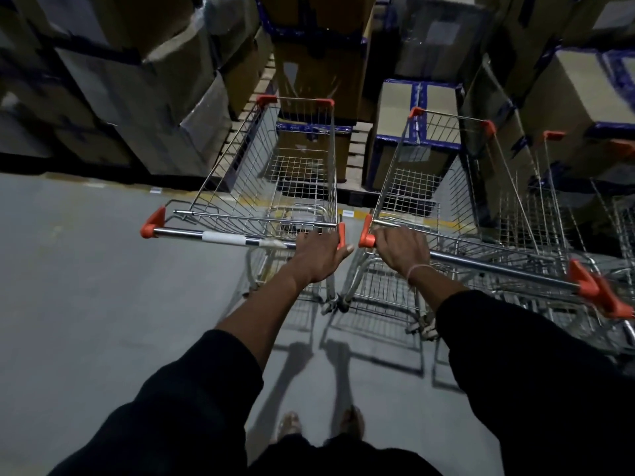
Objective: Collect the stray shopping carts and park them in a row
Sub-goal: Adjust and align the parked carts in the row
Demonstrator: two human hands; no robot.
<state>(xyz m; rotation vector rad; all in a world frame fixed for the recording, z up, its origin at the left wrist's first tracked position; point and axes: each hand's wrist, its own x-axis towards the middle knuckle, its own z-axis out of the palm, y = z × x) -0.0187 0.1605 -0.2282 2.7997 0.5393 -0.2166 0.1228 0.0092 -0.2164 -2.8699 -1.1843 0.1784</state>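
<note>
Both arms reach to twelve o'clock: my left hand [318, 254] grips the left cart's handle [220, 236], my right hand [400, 250] grips the right cart's handle [488, 266]; open floor [86, 286] lies at nine o'clock.

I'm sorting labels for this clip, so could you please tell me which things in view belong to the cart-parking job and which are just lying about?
Part of the job:
- left cart, handle held by the left hand
- right cart, handle held by the right hand
- further carts on the right

Just standing about:
- stacked cardboard boxes
- wooden pallet

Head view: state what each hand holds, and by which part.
Left hand grips the left silver wire shopping cart at its handlebar's right end; right hand grips the neighbouring wire cart at its handlebar's left end.
</note>
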